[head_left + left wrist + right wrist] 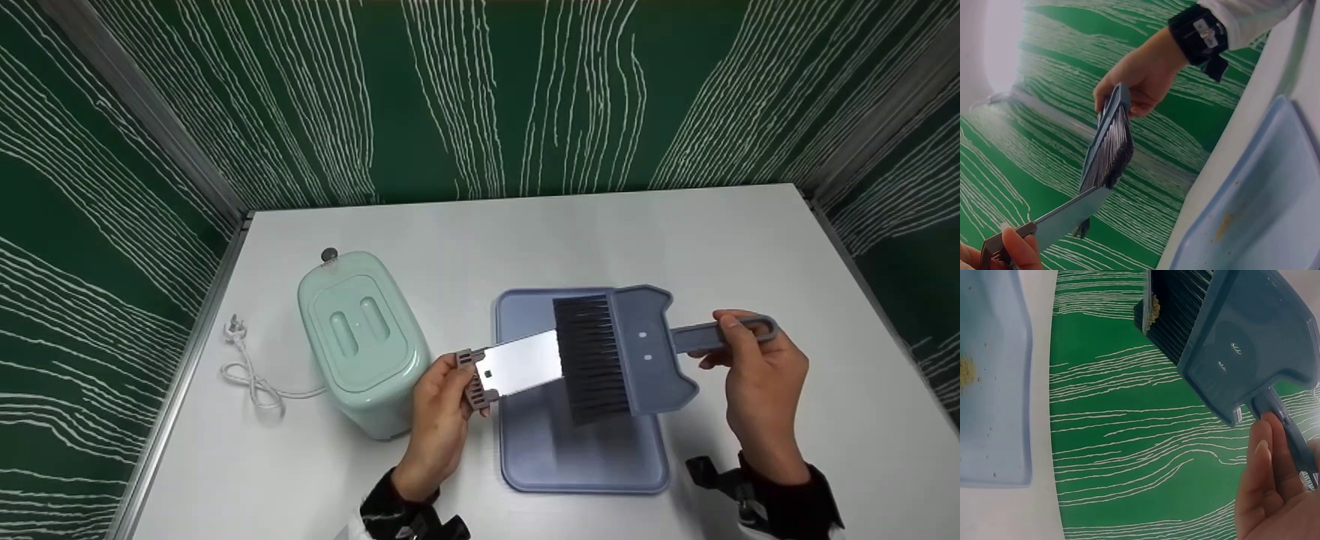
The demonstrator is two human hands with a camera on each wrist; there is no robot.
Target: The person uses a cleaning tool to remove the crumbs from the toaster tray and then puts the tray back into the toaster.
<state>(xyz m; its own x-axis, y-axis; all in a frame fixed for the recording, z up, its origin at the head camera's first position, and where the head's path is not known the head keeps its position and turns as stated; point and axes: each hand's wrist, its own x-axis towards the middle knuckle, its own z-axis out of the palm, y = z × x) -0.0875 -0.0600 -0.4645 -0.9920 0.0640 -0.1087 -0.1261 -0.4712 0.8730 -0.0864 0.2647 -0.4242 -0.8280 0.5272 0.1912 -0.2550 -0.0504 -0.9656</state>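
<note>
My left hand [441, 416] pinches the grey slotted end of a flat metal crumb tray [521, 364], held out to the right. My right hand [765, 379] grips the handle of a blue-grey hand brush [651, 360] with dark bristles [592, 360]. The bristles overlap the crumb tray's far end, and the left wrist view shows them right at its edge. Below both lies a blue rectangular tray [585, 472]. Yellowish crumbs [1223, 226] are scattered in it. In the right wrist view more crumbs [1154, 310] show beside the bristles.
A mint-green toaster [375, 360] with two covered slots stands left of my left hand. Its white cord and plug [259, 386] lie on the white table [465, 247]. Green walls with white lines [510, 97] enclose the back and sides.
</note>
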